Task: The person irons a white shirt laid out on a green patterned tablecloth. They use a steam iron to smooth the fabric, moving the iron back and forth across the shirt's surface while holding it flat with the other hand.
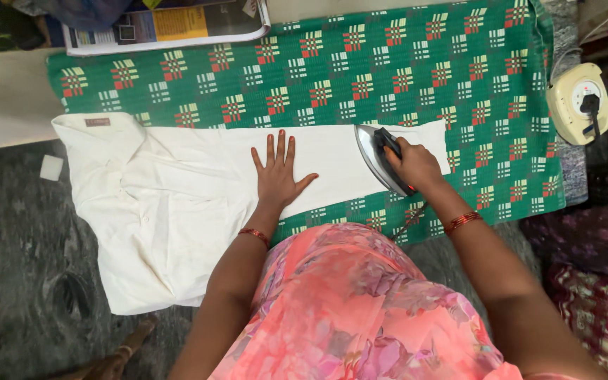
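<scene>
head view: iron (378,158) within right fingers (404,156)

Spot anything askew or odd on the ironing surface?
The white shirt hangs partly off the green patterned cloth, its body draping over the edge. The left hand lies flat on the sleeve; the right hand grips the iron. Nothing looks spilled or damaged.
</scene>
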